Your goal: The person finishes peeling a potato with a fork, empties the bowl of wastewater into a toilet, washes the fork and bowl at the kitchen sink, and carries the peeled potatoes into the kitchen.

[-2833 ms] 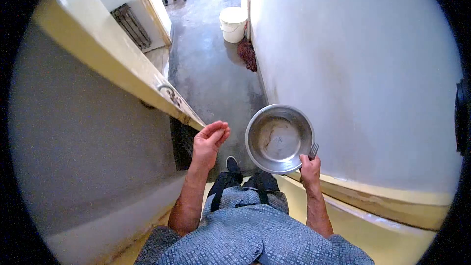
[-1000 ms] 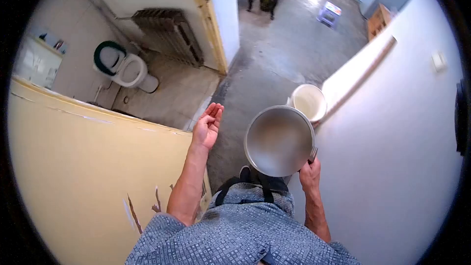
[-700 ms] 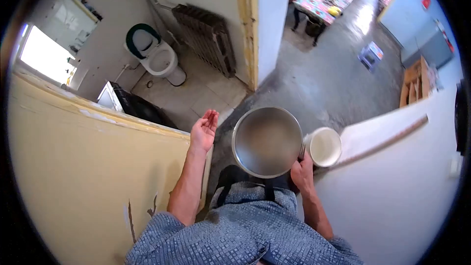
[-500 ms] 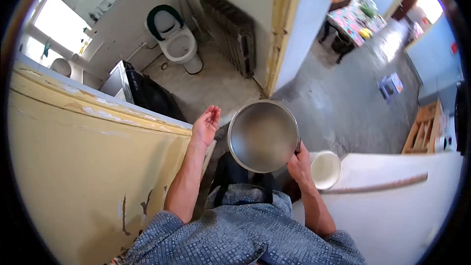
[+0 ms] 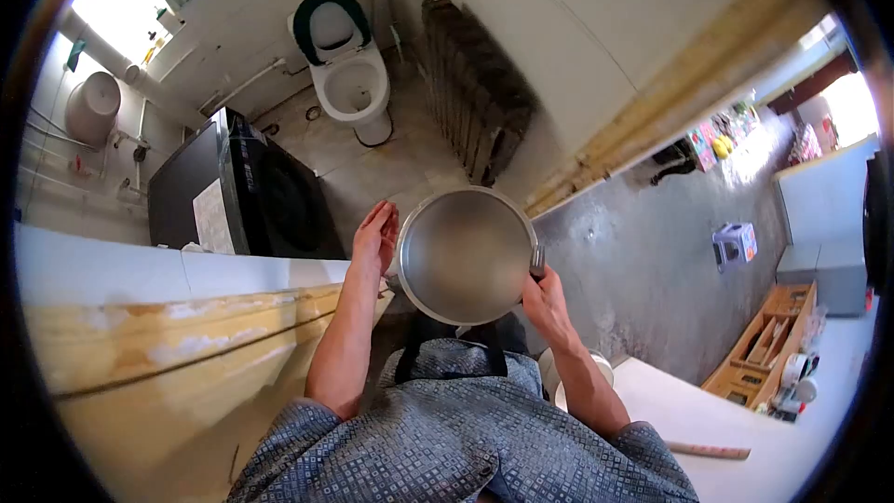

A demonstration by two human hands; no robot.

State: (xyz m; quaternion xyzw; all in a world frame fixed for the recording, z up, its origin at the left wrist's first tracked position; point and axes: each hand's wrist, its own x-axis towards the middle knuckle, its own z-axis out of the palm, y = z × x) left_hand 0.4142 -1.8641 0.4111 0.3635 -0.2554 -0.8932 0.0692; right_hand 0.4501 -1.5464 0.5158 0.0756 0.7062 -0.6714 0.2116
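A round metal pot point(image 5: 466, 256) hangs in front of my body, seen from above. Its inside looks grey-brown and blurred, so I cannot tell whether liquid is in it. My right hand point(image 5: 548, 305) is wrapped round the dark side handle point(image 5: 537, 261) at the pot's right. By the opposite side is my left hand point(image 5: 376, 237), with its fingers stretched out and nothing held. It is very near the rim, and I cannot tell whether it touches.
Ahead, past a doorway with a worn yellow frame point(image 5: 670, 84), are a toilet point(image 5: 358, 91), a rusty radiator point(image 5: 470, 84) and a black washing machine point(image 5: 200, 182). To the right are a white bucket point(image 5: 596, 371), a wooden crate point(image 5: 765, 345) and a small stool point(image 5: 735, 244).
I have moved and turned toward the bathroom doorway, carrying the pot. My left hand has come closer to the pot's left side. My right hand keeps its hold on the handle.
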